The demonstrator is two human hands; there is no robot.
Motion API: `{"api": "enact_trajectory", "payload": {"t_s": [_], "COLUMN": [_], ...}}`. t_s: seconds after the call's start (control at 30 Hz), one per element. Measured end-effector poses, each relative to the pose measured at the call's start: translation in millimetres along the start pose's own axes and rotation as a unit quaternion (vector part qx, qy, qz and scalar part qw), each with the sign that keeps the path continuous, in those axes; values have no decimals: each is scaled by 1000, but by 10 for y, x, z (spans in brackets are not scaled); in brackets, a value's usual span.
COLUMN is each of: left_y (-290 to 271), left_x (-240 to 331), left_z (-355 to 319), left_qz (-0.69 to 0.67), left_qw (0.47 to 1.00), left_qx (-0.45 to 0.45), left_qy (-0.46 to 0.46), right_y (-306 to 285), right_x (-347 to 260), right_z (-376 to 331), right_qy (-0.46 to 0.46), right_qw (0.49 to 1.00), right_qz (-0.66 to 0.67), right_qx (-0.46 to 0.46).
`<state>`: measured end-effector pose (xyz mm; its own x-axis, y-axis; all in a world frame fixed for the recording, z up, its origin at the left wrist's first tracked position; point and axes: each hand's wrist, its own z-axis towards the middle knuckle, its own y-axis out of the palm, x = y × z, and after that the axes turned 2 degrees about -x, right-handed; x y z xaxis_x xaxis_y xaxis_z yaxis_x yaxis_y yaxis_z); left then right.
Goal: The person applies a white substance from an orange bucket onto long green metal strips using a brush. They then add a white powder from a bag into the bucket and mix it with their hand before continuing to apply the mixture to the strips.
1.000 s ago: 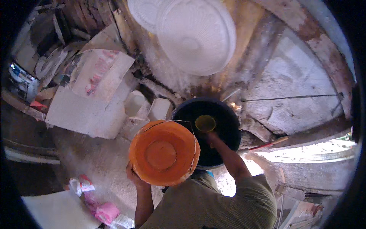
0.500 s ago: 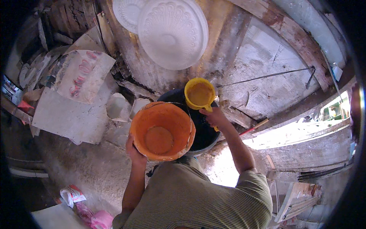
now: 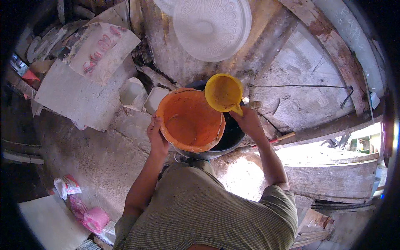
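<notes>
An orange bucket (image 3: 189, 121) with a wire handle is held up by its left rim in my left hand (image 3: 158, 135); the thumb shows over the edge, the other fingers lie outside. My right hand (image 3: 251, 123) grips the handle of a yellow dipper (image 3: 225, 92), whose bowl faces up and overlaps the bucket's upper right rim. Inside the dipper I see no clear contents, only a stained bottom. Beneath both stands a large black tub (image 3: 233, 139) with a dark inside, mostly covered by the bucket.
A round white ornamented plaster medallion (image 3: 212, 27) leans beyond the tub. White boards (image 3: 79, 102) lie at the left, with broken pale chunks (image 3: 132, 93) beside the tub. A red-and-wood handled tool (image 3: 273, 140) is at the right. Pink plastic bags (image 3: 95, 218) sit lower left.
The orange bucket has tilted, its mouth turning toward the far side, and sits more over the tub. The dipper stays beside its rim. The whole view has shifted somewhat.
</notes>
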<state>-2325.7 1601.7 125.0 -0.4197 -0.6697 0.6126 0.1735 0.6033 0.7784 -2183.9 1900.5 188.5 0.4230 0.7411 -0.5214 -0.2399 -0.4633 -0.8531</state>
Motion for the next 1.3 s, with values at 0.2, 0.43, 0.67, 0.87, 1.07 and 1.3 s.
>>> {"api": "enact_trajectory", "payload": {"t_s": [0.2, 0.43, 0.67, 0.87, 1.07, 1.3], "left_y": [-141, -215, -237, -352, -456, -483], "left_x": [-8, -10, 61, 95, 163, 344], "left_z": [-4, -31, -69, -24, -45, -89], "left_qz": [7, 5, 38, 105, 153, 223], "left_qw": [1000, 1000, 999, 994, 985, 957], "left_qx": [13, 12, 26, 22, 49, -11], "left_qy": [-7, -4, -13, -23, -65, -186], "right_y": [-51, 62, 104, 164, 155, 90], "right_x": [-341, -403, -474, -443, -599, -428], "right_z": [-102, -226, -230, -211, -251, -161], "right_qy": [23, 1, 12, 8, 35, 14], "right_qw": [991, 994, 996, 998, 991, 992], "right_qz": [-128, -99, -92, -56, -128, 126], "right_qx": [-11, 35, 17, 29, 19, 15]}}
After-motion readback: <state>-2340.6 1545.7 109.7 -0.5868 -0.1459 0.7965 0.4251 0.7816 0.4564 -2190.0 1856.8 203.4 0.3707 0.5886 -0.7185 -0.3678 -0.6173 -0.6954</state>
